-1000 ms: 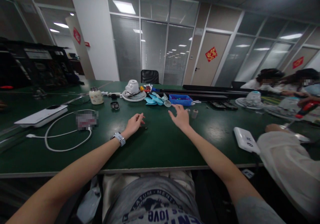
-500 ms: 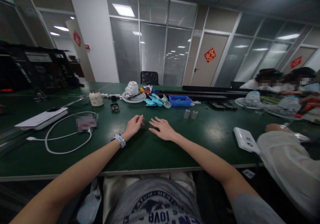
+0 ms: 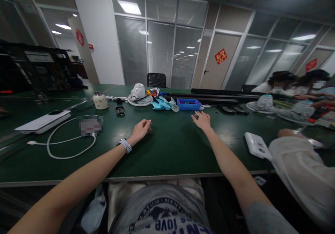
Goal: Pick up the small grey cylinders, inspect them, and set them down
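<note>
My right hand (image 3: 202,121) is over the place where two small grey metal cylinders stood, just in front of the blue basket (image 3: 188,105). Its fingers are apart; the cylinders are hidden by the hand, so contact with them cannot be seen. My left hand (image 3: 141,129), with a watch (image 3: 125,145) on the wrist, rests at the middle of the green table (image 3: 162,157). Its fingers are loosely bent and apart, with nothing visible in them. Beyond the hands are light blue fan blades (image 3: 161,103) and a white fan head (image 3: 138,93) on its round grille.
On the left are a cream jar (image 3: 100,100), a small dark round object (image 3: 120,110), a white cable (image 3: 49,146) and a white flat box (image 3: 44,121). To the right lie a white power bank (image 3: 257,145) and a co-worker's sleeve (image 3: 300,160). Black bars (image 3: 217,96) run along the back.
My right hand has moved right and away from me, from beside my left hand to the two grey cylinders, now covering them. My left hand has stayed almost still.
</note>
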Demonstrator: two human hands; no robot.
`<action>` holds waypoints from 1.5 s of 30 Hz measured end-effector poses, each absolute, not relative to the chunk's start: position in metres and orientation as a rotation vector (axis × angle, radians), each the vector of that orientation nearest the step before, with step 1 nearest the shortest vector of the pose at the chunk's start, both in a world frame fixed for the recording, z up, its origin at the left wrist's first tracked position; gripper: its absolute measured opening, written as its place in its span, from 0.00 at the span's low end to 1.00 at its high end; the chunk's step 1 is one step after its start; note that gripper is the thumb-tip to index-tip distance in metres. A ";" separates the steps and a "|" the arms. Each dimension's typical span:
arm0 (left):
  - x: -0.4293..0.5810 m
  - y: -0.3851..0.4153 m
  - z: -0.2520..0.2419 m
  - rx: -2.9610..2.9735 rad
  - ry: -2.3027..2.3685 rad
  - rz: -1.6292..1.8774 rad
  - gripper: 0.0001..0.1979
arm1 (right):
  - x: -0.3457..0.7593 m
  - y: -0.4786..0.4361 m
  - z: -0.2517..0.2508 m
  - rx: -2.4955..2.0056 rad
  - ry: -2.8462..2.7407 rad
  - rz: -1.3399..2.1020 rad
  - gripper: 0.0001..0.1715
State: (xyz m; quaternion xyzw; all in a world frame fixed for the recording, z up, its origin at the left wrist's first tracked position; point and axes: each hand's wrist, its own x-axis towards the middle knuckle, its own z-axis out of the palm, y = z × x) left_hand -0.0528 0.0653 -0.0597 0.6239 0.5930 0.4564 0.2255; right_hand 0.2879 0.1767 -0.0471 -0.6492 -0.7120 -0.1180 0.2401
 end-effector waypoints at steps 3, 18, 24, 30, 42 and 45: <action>-0.054 0.066 -0.061 1.719 1.624 1.254 0.24 | 0.287 0.176 -0.048 -1.776 -1.950 -0.319 0.28; -0.056 0.072 -0.066 1.766 1.633 1.216 0.24 | 0.284 0.173 -0.045 -1.767 -1.899 -0.292 0.24; -0.055 0.071 -0.067 1.763 1.629 1.228 0.24 | 0.286 0.173 -0.045 -1.736 -1.920 -0.288 0.23; -0.055 0.071 -0.067 1.767 1.634 1.234 0.23 | 0.288 0.182 -0.051 -1.707 -1.942 -0.331 0.24; -0.055 0.072 -0.068 1.767 1.632 1.245 0.19 | 0.295 0.185 -0.049 -1.637 -1.833 -0.290 0.19; -0.056 0.074 -0.069 1.769 1.632 1.236 0.20 | 0.294 0.189 -0.051 -1.625 -1.775 -0.243 0.18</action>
